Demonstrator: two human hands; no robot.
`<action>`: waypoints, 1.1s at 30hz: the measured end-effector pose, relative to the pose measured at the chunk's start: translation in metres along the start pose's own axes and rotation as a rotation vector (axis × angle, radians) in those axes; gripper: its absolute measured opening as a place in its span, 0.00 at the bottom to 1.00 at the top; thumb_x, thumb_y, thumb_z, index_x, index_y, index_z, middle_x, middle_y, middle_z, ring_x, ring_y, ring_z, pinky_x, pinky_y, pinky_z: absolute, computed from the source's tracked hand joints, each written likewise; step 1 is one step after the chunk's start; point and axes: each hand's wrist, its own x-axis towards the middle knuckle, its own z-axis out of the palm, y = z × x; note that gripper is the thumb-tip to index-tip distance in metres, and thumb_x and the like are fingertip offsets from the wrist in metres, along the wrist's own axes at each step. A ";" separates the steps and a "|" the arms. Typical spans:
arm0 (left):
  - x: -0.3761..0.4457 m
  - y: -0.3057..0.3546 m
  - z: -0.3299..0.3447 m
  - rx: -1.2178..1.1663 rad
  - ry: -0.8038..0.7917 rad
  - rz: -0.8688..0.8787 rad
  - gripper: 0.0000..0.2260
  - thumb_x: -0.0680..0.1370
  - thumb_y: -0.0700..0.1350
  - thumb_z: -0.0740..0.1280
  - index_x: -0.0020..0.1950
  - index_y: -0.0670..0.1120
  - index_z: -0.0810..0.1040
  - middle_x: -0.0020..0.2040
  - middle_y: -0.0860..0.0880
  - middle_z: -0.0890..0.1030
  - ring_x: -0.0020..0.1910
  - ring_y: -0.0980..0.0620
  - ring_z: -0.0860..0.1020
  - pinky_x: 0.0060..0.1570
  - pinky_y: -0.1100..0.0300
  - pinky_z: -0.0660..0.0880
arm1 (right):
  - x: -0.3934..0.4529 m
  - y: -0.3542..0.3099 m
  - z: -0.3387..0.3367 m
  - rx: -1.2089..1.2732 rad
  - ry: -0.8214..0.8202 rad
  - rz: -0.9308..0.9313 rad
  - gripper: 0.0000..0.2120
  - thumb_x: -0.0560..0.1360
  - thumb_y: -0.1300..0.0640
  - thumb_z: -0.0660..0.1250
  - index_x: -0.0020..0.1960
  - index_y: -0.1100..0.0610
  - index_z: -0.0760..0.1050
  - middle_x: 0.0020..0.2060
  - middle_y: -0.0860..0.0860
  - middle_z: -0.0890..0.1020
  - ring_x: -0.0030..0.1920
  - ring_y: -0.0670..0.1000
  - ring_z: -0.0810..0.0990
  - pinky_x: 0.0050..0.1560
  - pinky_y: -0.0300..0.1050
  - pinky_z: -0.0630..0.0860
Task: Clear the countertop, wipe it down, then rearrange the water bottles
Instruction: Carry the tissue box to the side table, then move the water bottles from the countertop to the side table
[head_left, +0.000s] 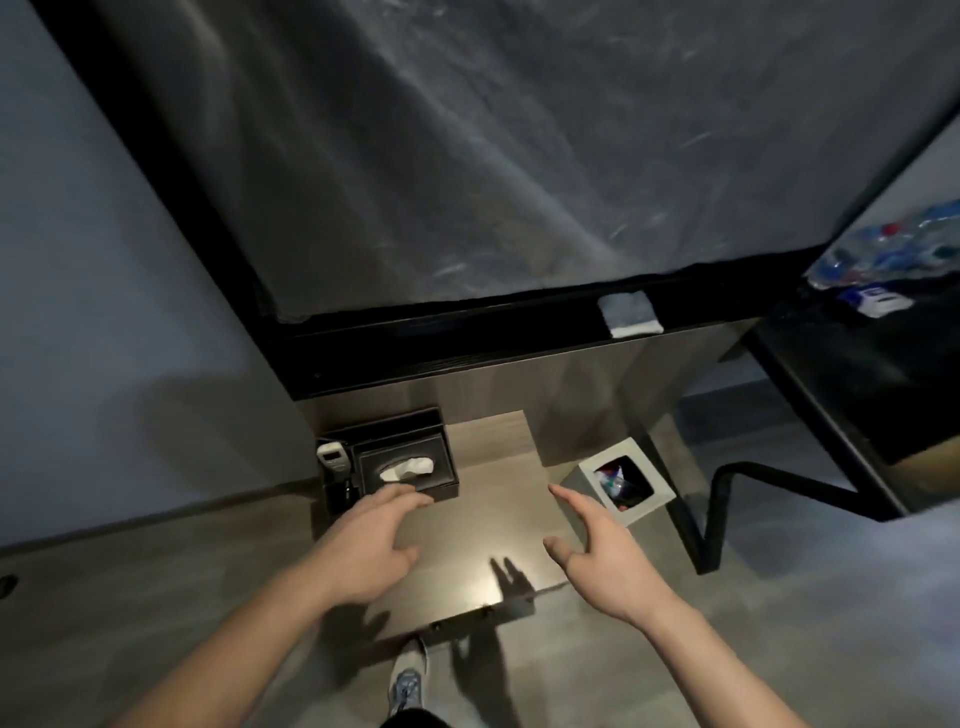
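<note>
Water bottles (878, 249) lay in a blurred heap far off to the upper right, on a dark surface (852, 364) well beyond my right hand (597, 545) and apart from the desk (493, 509) under me. I could not count them or tell which stood upright.

Both hands hovered over the desk with fingers spread and nothing held. My left hand (369, 540) had its fingertips at the near edge of the black tissue box (405, 467), touching it or just short; I could not tell which. That box sat in a dark tray (384, 431) with a small white handset (328, 457) just left of it, both ahead of the left hand.

My guess was that clearing the desk was the step in hand. Grabbing the box alone could drag the tray or knock the handset over, since they sat tight together. The loose tissue (408, 470) poking from the slot could snag on a finger and pull out.

Just beyond the right hand's fingertips stood a square bin (644, 512) on the floor, with rubbish inside; a wide sweep to the right could tip it. A folded white cloth (628, 314) lay on the dark ledge (467, 343) well ahead of both hands, a long reach for the wiping step.
</note>
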 end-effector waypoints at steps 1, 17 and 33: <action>0.002 0.020 -0.002 0.008 0.023 0.020 0.28 0.78 0.52 0.67 0.78 0.58 0.65 0.79 0.57 0.63 0.78 0.54 0.63 0.77 0.60 0.58 | -0.010 0.010 -0.014 -0.028 0.022 -0.010 0.31 0.80 0.49 0.69 0.80 0.42 0.62 0.77 0.40 0.67 0.78 0.44 0.63 0.76 0.40 0.60; 0.017 0.335 0.114 0.066 0.092 0.199 0.31 0.79 0.59 0.67 0.79 0.62 0.60 0.82 0.60 0.53 0.80 0.55 0.56 0.78 0.56 0.58 | -0.148 0.232 -0.252 -0.193 0.091 0.028 0.36 0.79 0.39 0.68 0.82 0.39 0.57 0.82 0.38 0.52 0.82 0.45 0.54 0.80 0.45 0.57; 0.191 0.531 0.149 0.161 -0.002 0.256 0.32 0.79 0.57 0.68 0.81 0.58 0.59 0.83 0.55 0.51 0.82 0.51 0.53 0.79 0.55 0.57 | -0.091 0.357 -0.467 -0.200 0.095 0.138 0.36 0.79 0.40 0.68 0.82 0.40 0.57 0.83 0.41 0.51 0.82 0.48 0.52 0.82 0.51 0.54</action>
